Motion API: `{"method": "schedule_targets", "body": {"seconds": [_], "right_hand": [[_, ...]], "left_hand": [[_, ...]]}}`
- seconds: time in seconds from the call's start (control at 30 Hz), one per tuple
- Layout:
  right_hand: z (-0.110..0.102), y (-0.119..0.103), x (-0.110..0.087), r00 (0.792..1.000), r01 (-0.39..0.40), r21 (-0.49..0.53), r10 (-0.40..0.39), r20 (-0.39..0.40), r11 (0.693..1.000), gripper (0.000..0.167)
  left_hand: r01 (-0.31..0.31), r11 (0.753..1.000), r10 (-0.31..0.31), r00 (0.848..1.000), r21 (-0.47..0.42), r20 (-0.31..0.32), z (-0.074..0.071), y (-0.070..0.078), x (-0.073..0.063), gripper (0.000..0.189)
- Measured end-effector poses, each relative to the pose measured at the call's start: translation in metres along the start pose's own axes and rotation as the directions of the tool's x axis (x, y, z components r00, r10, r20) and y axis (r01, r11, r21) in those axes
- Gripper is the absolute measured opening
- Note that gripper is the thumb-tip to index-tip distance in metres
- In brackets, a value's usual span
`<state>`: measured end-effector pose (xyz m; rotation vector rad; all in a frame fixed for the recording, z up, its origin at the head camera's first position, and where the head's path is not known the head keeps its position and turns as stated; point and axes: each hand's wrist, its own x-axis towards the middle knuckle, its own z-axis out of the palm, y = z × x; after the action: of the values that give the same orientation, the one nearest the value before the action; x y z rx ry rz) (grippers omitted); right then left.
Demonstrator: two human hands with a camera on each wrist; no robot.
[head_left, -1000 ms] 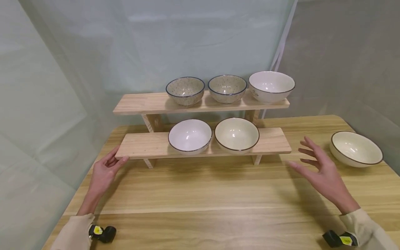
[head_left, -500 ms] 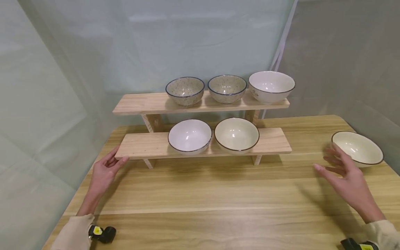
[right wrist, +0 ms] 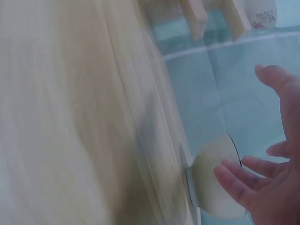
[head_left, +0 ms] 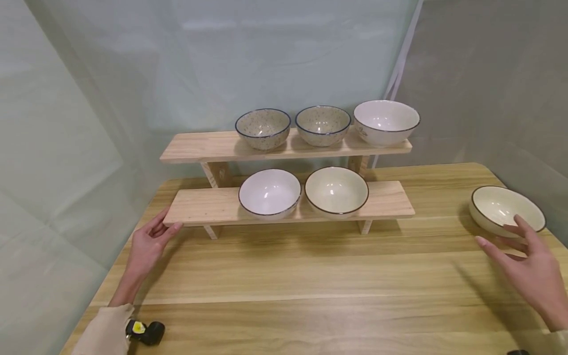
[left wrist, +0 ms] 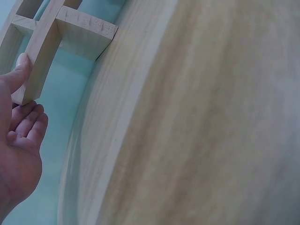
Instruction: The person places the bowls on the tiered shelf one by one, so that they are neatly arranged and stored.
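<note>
My left hand (head_left: 147, 248) holds the left end of the lower board of a two-tier wooden shelf (head_left: 201, 204). In the left wrist view the thumb (left wrist: 21, 70) lies on the board's edge, with the other fingers curled at its end. On the far right of the table stands a cream bowl (head_left: 493, 212) with a dark rim. My right hand (head_left: 534, 276) is in front of that bowl, fingers spread and nothing in its grasp. Its fingers overlap the bowl (right wrist: 213, 183) in both views; whether they touch it I cannot tell.
On the lower board sit a white bowl (head_left: 269, 192) and another cream bowl (head_left: 336, 191). The upper board (head_left: 199, 147) bears two speckled bowls with blue rims (head_left: 263, 130) (head_left: 323, 127) and a larger white bowl (head_left: 385, 123). A pale curtain (head_left: 284, 59) hangs behind the wooden table (head_left: 288, 281).
My right hand has moved right, from beside the shelf's right end to the front of the cream bowl. The left hand has stayed on the board, and the bowls have not moved.
</note>
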<state>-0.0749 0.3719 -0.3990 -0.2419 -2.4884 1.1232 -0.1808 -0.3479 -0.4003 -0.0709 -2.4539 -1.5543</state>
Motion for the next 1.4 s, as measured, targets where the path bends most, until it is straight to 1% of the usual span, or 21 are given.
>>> {"method": "schedule_targets", "body": {"seconds": [0.07, 0.2, 0.3, 0.37, 0.43, 0.6, 0.7, 0.77, 0.87, 0.9, 0.97, 1.03, 1.1, 1.2, 1.3, 1.33, 1.4], "right_hand": [[-0.002, 0.002, -0.001, 1.000, -0.016, 0.023, 0.016, -0.025, 1.000, 0.094], [-0.007, 0.004, -0.001, 0.996, -0.056, 0.009, 0.056, -0.073, 0.998, 0.095], [-0.009, 0.007, 0.000, 0.989, -0.099, -0.009, 0.098, -0.112, 0.995, 0.094], [-0.010, 0.011, 0.001, 0.984, -0.129, 0.006, 0.129, -0.124, 0.992, 0.095], [-0.011, 0.016, 0.003, 0.979, -0.156, 0.029, 0.158, -0.127, 0.987, 0.095], [-0.014, 0.029, 0.009, 0.976, -0.200, 0.029, 0.202, -0.080, 0.979, 0.102], [-0.015, 0.034, 0.015, 0.980, -0.189, 0.007, 0.189, -0.060, 0.982, 0.102], [-0.014, 0.036, 0.019, 0.983, -0.169, 0.013, 0.169, -0.065, 0.986, 0.093], [-0.014, 0.038, 0.025, 0.990, -0.115, 0.043, 0.119, -0.080, 0.992, 0.064], [-0.013, 0.039, 0.026, 0.991, -0.099, 0.050, 0.103, -0.087, 0.994, 0.057], [-0.014, 0.039, 0.029, 0.992, -0.083, 0.044, 0.087, -0.087, 0.996, 0.053], [-0.014, 0.039, 0.032, 0.993, -0.083, 0.014, 0.084, -0.083, 0.996, 0.056], [-0.015, 0.039, 0.034, 0.992, -0.087, -0.044, 0.083, -0.091, 0.995, 0.068], [-0.014, 0.039, 0.038, 0.990, -0.106, -0.091, 0.097, -0.099, 0.990, 0.084], [-0.014, 0.040, 0.041, 0.989, -0.123, -0.093, 0.114, -0.094, 0.988, 0.094], [-0.014, 0.041, 0.042, 0.989, -0.130, -0.096, 0.123, -0.080, 0.987, 0.099], [-0.014, 0.043, 0.044, 0.990, -0.131, -0.104, 0.124, -0.070, 0.986, 0.099]], "left_hand": [[0.002, 1.000, -0.002, 1.000, -0.002, -0.001, 0.000, 0.000, 0.000, 0.068], [0.006, 1.000, -0.006, 1.000, -0.008, -0.005, 0.000, 0.001, 0.000, 0.068], [0.008, 1.000, -0.008, 1.000, -0.010, -0.008, 0.001, 0.000, 0.000, 0.068], [0.008, 1.000, -0.008, 1.000, -0.005, -0.009, 0.001, 0.000, 0.000, 0.068], [0.009, 1.000, -0.009, 1.000, -0.004, -0.009, 0.001, 0.000, 0.000, 0.068], [0.015, 1.000, -0.015, 1.000, -0.004, 0.000, 0.000, 0.000, 0.001, 0.068], [0.020, 1.000, -0.020, 1.000, -0.008, 0.005, -0.001, 0.000, 0.001, 0.068], [0.022, 1.000, -0.022, 1.000, -0.012, 0.006, -0.001, 0.000, 0.001, 0.069], [0.022, 1.000, -0.022, 1.000, -0.015, 0.006, -0.001, 0.000, 0.000, 0.069], [0.021, 1.000, -0.021, 1.000, -0.015, 0.006, -0.001, 0.000, 0.000, 0.069], [0.020, 1.000, -0.020, 1.000, -0.017, 0.006, -0.001, 0.000, 0.000, 0.069], [0.018, 1.000, -0.018, 1.000, -0.020, 0.005, -0.001, -0.001, -0.001, 0.069], [0.017, 1.000, -0.016, 1.000, -0.023, 0.006, -0.001, 0.000, -0.001, 0.068], [0.014, 1.000, -0.014, 1.000, -0.022, 0.004, -0.001, 0.001, -0.001, 0.068], [0.010, 1.000, -0.010, 1.000, -0.012, 0.002, -0.001, 0.001, -0.001, 0.068], [0.009, 1.000, -0.009, 1.000, -0.009, 0.002, -0.001, 0.002, -0.001, 0.068], [0.007, 1.000, -0.007, 1.000, -0.005, 0.002, -0.001, 0.002, -0.001, 0.069]]}}
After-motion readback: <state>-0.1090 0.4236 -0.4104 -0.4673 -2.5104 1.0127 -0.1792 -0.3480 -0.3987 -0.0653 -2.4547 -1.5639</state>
